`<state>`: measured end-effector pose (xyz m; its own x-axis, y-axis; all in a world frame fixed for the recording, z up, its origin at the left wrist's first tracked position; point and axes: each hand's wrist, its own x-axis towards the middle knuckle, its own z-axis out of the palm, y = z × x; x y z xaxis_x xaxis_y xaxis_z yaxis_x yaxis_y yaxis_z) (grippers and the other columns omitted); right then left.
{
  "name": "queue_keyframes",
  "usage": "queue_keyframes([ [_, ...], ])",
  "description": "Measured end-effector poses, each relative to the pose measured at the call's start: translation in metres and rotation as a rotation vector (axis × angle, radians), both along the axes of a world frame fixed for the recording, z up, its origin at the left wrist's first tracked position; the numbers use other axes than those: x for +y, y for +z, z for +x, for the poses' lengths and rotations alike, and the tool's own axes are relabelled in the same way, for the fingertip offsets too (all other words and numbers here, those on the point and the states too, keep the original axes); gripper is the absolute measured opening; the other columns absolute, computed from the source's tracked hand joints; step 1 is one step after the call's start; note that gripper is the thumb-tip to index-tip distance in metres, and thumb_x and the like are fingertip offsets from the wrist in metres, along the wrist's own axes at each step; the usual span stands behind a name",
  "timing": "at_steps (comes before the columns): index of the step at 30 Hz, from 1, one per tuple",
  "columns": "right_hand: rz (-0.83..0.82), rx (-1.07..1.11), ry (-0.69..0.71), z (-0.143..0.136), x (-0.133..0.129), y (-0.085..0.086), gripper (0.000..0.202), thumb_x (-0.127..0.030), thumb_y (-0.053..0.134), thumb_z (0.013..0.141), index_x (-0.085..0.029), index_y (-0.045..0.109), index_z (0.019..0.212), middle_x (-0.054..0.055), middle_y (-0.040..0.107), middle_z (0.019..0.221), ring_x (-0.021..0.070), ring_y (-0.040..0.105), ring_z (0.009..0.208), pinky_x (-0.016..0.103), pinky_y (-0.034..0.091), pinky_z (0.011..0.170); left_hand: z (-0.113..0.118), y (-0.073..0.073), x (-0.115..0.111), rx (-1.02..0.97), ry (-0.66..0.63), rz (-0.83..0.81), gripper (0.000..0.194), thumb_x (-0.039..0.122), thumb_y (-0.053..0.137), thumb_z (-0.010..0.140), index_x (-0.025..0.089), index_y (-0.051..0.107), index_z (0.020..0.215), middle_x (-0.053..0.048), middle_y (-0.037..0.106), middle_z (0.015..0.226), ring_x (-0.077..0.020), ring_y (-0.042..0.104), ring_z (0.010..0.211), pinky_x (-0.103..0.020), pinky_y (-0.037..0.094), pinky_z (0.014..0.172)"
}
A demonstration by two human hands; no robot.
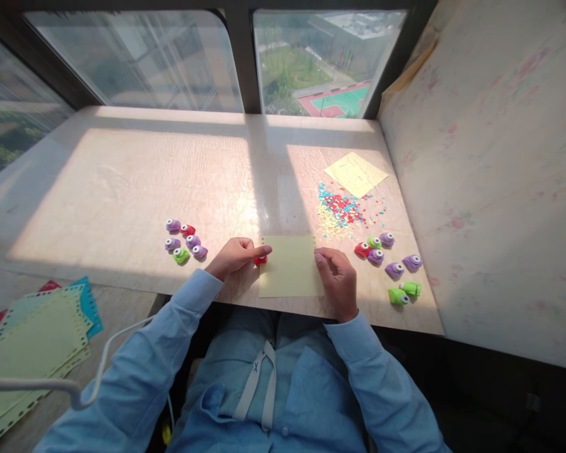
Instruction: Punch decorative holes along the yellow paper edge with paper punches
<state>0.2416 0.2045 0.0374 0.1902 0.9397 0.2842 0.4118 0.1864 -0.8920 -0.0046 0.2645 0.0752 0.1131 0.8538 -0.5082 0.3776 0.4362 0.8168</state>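
A pale yellow sheet of paper (290,267) lies in front of me at the table's front edge, with small punched holes near its upper corners. My left hand (236,255) is closed around a small red craft punch (261,259), thumb on top, at the sheet's left edge. The fingers of my right hand (337,280) pinch the sheet's right edge. Several purple, green and red punches, such as a green one (181,255), sit left of my left hand. More of them, among them a purple punch (394,270), stand right of my right hand.
Red, blue and yellow paper bits (342,211) are scattered beyond my right hand, below another yellow sheet (356,174). Sheets with punched edges (38,340) are stacked at lower left, with a white cable (99,371) across them. Windows and a patterned wall (495,189) border the table.
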Motion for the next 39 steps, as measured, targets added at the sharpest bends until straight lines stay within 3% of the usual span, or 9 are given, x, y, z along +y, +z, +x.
queue_keyframes([
  [9,-0.001,-0.011,-0.002,-0.001,0.0,0.001,0.022,-0.038,0.057,0.095,-0.022,0.072,0.094,0.008,0.075,0.098,0.025,0.067,0.096,0.044,0.054,0.088,0.002,-0.003,-0.001,-0.037,0.046,-0.01,0.064,0.055,0.089,0.058,0.02,0.035,0.055,0.004,0.043,0.048,-0.006,0.038,0.045,-0.021,0.016,0.045],
  [14,-0.001,-0.024,-0.003,-0.001,0.0,0.002,0.022,-0.038,0.057,0.095,-0.022,0.072,0.093,0.008,0.075,0.096,0.025,0.068,0.095,0.044,0.054,0.087,0.002,-0.001,-0.001,-0.008,0.018,-0.054,0.058,0.054,0.086,0.065,0.02,0.039,0.057,0.001,0.051,0.05,-0.0043,0.031,0.039,-0.022,0.015,0.041],
  [20,-0.001,-0.034,-0.001,-0.001,0.0,0.001,0.022,-0.038,0.057,0.096,-0.022,0.072,0.093,0.008,0.075,0.096,0.0251,0.068,0.095,0.044,0.054,0.088,0.001,0.001,0.005,0.057,-0.08,-0.069,0.056,0.054,0.083,0.071,0.021,0.041,0.054,0.004,0.038,0.036,-0.0066,0.031,0.034,-0.023,0.016,0.038],
  [26,-0.003,-0.029,0.013,0.0,0.0,-0.001,0.023,-0.039,0.058,0.095,-0.021,0.072,0.093,0.008,0.075,0.095,0.0253,0.067,0.094,0.044,0.053,0.088,0.006,0.01,0.013,0.19,-0.138,-0.115,0.052,0.048,0.082,0.075,0.021,0.043,0.052,0.003,0.04,0.035,-0.0082,0.032,0.03,-0.025,0.02,0.035],
  [34,0.018,-0.036,0.02,0.001,0.002,-0.005,0.025,-0.04,0.057,0.095,-0.02,0.072,0.091,0.008,0.075,0.093,0.0258,0.068,0.092,0.043,0.052,0.086,0.01,0.016,0.014,0.32,-0.038,-0.093,0.055,0.043,0.09,0.064,0.022,0.04,0.063,0.005,0.043,0.041,-0.0082,0.034,0.033,-0.025,0.019,0.04],
  [39,0.0,-0.055,0.028,0.001,0.003,-0.009,0.027,-0.041,0.056,0.094,-0.02,0.072,0.089,0.009,0.074,0.093,0.0254,0.067,0.092,0.042,0.051,0.087,0.01,0.014,0.014,0.424,-0.05,-0.024,0.048,0.042,0.086,0.07,0.02,0.044,0.064,0.006,0.04,0.044,-0.009,0.037,0.041,-0.025,0.024,0.045],
])
